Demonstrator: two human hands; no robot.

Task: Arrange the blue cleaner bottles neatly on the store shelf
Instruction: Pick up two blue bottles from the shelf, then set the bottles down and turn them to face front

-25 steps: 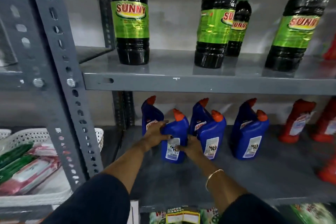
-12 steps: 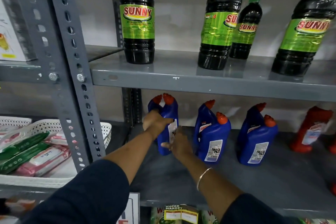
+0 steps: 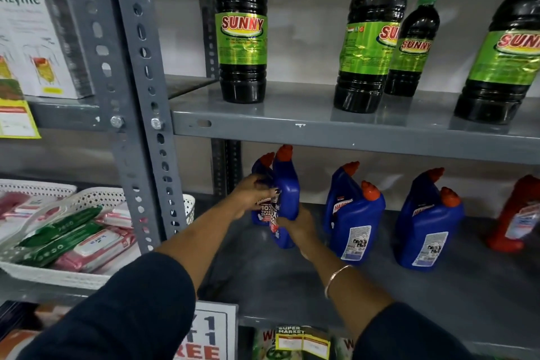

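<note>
Several blue cleaner bottles with orange caps stand on the grey middle shelf [image 3: 438, 295]. At the shelf's left end, a front blue bottle [image 3: 287, 193] is gripped by both my hands, close in front of a rear blue bottle [image 3: 258, 166]. My left hand [image 3: 252, 194] wraps its left side near the label. My right hand [image 3: 295, 226] holds its lower right side. To the right stand two more pairs: a middle pair [image 3: 355, 222] and a right pair [image 3: 429, 231], each one bottle behind the other.
Red bottles [image 3: 517, 213] stand at the shelf's right end. Dark Sunny bottles [image 3: 242, 38] line the upper shelf. A perforated grey upright [image 3: 137, 96] divides the racks. A white basket [image 3: 73, 275] of packets sits lower left. Below are a sign and packaged goods.
The gripped front bottle has moved left and back, from beside the middle pair to just in front of the leftmost rear bottle. It now shows its label side. The view has shifted closer.
</note>
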